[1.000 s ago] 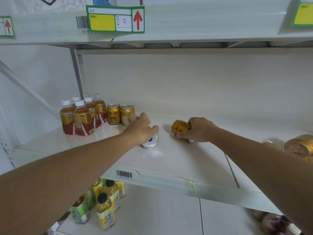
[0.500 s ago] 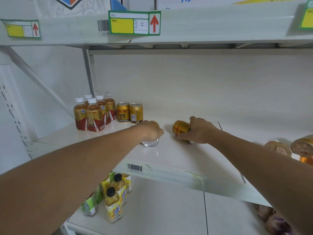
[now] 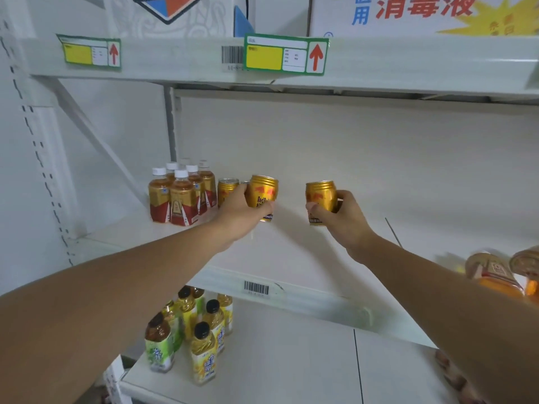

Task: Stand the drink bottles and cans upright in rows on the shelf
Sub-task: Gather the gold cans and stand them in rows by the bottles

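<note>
My left hand point(image 3: 240, 209) grips a gold Red Bull can point(image 3: 263, 193) upright, held just above the white middle shelf point(image 3: 306, 258). My right hand point(image 3: 339, 217) grips a second gold can point(image 3: 320, 196), also upright and off the shelf, a little to the right. Behind my left hand a gold can point(image 3: 227, 189) stands on the shelf, with another mostly hidden beside it. To their left stand several tea bottles point(image 3: 180, 196) with white caps and red labels, in rows at the back left.
Two or three gold cans point(image 3: 493, 269) lie on their sides at the shelf's right edge, blurred. On the lower shelf point(image 3: 291, 360) stand several yellow and green bottles point(image 3: 189, 330). The upper shelf point(image 3: 408, 62) with price tags overhangs closely.
Both hands have lifted their cans off the shelf and turned them from lying to upright. The view has shifted right and down, so the shelf contents appear farther left.
</note>
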